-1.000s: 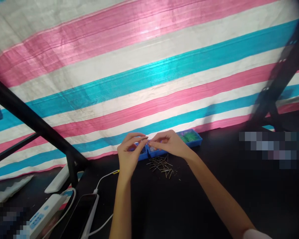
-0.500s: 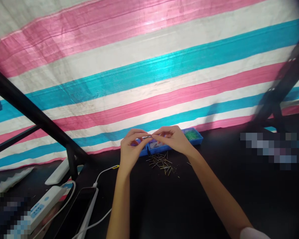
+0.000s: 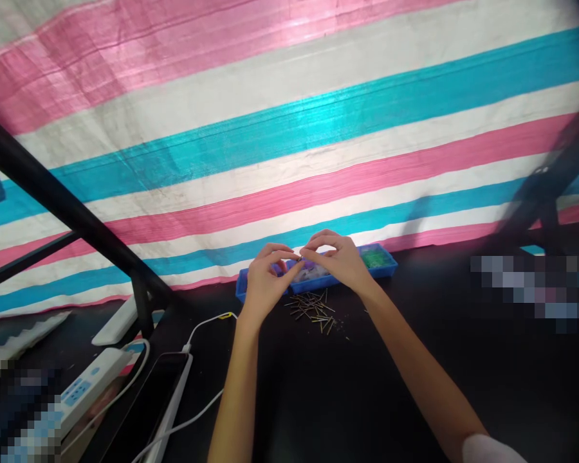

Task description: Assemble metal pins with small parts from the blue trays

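Thumb and forefinger of my left hand come together at the tips, pinching a tiny, slim, dark piece, most of it hidden by my fingers. My right hand meets it from the other side, thumb and forefinger curved toward each other with their tips right at the piece; I cannot tell whether they grip it too. The piece is up between my two hands, above a row of shallow blue plastic trays on a matte black tabletop.

My left hand covers part of the left end of the row. Cloudy clear and purplish bits lie in the middle, and small bright green pieces fill the right end, beyond my right hand. Just in front of the trays, a loose heap of thin, brassy metal pins lies crisscrossed, with a few specks beside it.

To the left of my left forearm lies a black-screened phone with a thin white cable plugged into its far end. Farther left is a long white power strip with pale blue sockets. A pink, white and turquoise striped plastic sheet rises behind everything.
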{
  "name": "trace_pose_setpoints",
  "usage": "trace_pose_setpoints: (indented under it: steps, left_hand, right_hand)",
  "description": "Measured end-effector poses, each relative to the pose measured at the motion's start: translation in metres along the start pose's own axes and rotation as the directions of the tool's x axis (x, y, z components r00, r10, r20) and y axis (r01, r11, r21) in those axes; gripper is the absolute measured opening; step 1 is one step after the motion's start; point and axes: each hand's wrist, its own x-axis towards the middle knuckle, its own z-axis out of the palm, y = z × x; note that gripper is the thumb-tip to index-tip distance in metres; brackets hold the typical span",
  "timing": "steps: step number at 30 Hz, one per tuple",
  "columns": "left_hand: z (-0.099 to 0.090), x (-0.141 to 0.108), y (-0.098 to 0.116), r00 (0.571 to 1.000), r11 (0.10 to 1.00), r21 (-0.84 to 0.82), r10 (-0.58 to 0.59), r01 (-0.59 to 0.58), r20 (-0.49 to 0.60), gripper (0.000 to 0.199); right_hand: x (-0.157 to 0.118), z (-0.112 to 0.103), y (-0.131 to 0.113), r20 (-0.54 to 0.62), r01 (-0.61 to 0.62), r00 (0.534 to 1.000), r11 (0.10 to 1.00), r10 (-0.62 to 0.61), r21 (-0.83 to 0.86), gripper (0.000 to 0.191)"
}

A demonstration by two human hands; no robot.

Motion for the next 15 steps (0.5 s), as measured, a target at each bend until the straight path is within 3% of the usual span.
trace_pose_setpoints:
  steps: [3,6,8,11,13,14,15]
  left_hand:
    - [-0.005,0.001,-0.001,1.0,0.998,-0.063,-0.02,0.02,-0.003,0.018]
    - [-0.004,0.004,-0.012,0.997,0.991,-0.105,-0.082,0.083,0.01,0.022]
    - [-0.001,0.006,-0.027,0.985,0.984,-0.05,-0.172,0.173,0.021,0.028]
    - [0.004,0.008,-0.056,0.955,0.908,0.301,-0.293,0.292,-0.044,0.027]
    - [0.006,0.009,-0.074,0.942,0.859,0.39,-0.326,0.331,-0.08,0.024]
    - [0.007,0.009,-0.081,0.937,0.841,0.418,-0.338,0.343,-0.088,0.023]
    - [0.007,0.009,-0.086,0.933,0.829,0.435,-0.348,0.352,-0.092,0.022]
  right_hand:
    - [0.0,-0.007,0.004,0.077,-0.021,0.997,0.998,0.025,-0.061,0.017]
    - [-0.001,-0.017,0.011,0.341,-0.041,0.932,0.97,0.124,-0.239,0.014]
    - [-0.002,-0.024,0.018,0.433,-0.076,0.851,0.887,0.296,-0.455,0.013]
    - [-0.004,-0.034,0.032,0.329,-0.253,0.682,0.633,0.653,-0.731,0.024]
    - [-0.005,-0.041,0.042,0.26,-0.359,0.535,0.495,0.804,-0.791,0.036]
    - [-0.006,-0.045,0.048,0.244,-0.394,0.482,0.457,0.842,-0.798,0.04]
    - [-0.006,-0.049,0.053,0.235,-0.418,0.458,0.44,0.858,-0.795,0.042]
